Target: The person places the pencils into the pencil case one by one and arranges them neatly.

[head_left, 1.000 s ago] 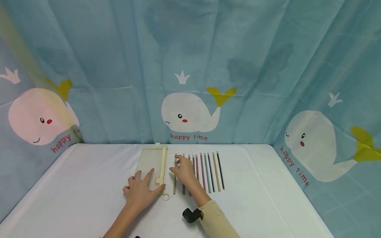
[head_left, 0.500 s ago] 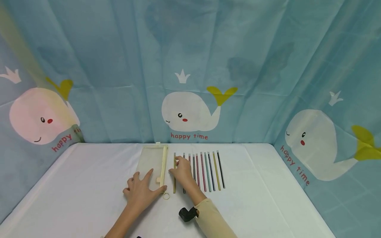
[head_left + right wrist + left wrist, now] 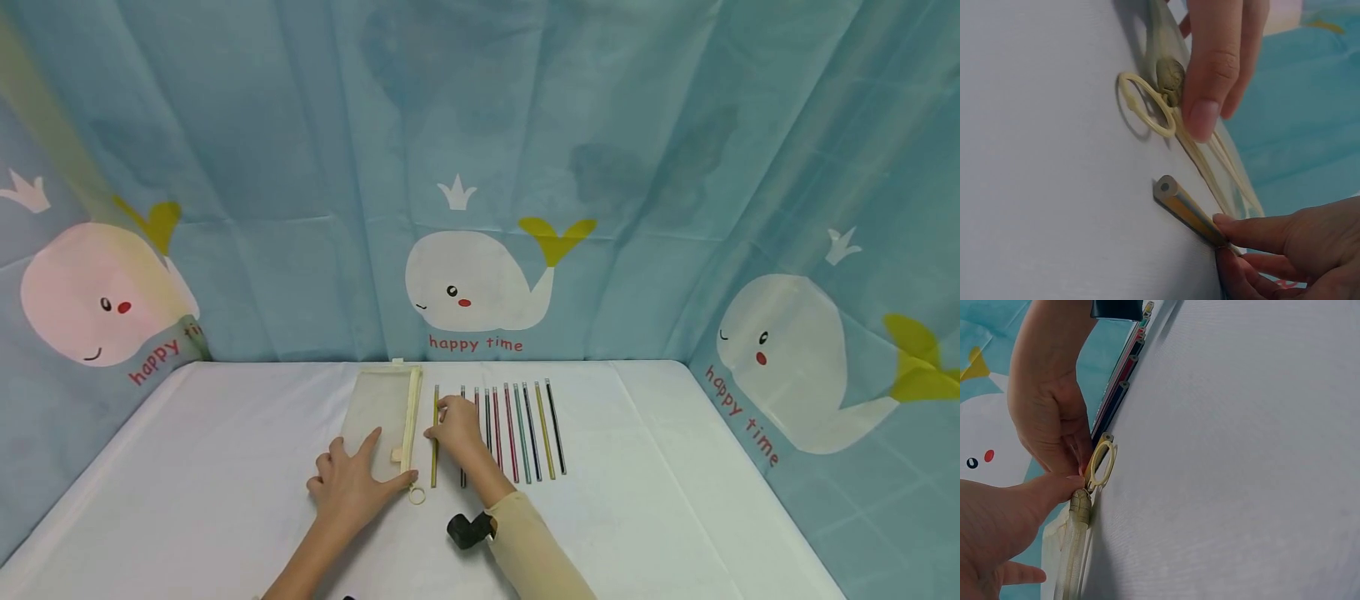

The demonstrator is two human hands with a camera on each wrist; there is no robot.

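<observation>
My left hand [image 3: 351, 483] rests on a pale zip pencil pouch [image 3: 375, 408] with its fingers spread. Its thumb lies near the zipper end, beside a cream ring [image 3: 1141, 106] fixed to the zip. Just right of the pouch, my right hand [image 3: 459, 427] holds a yellow pencil [image 3: 434, 458] between thumb and fingers. This pencil lies along the table, roughly parallel to the zipper and apart from it; its blunt end with a dark core shows in the right wrist view. Part of its length is hidden behind the right fingers.
Several pencils [image 3: 545, 429] in dark, red, green and yellow lie in a row on the white table [image 3: 660, 500], partly under the right forearm. A black device [image 3: 468, 531] sits at the right wrist. A blue whale-print curtain [image 3: 300, 208] stands behind the table.
The yellow pencil has shifted slightly left toward the pouch with my right hand, away from the row. My left hand stays on the pouch.
</observation>
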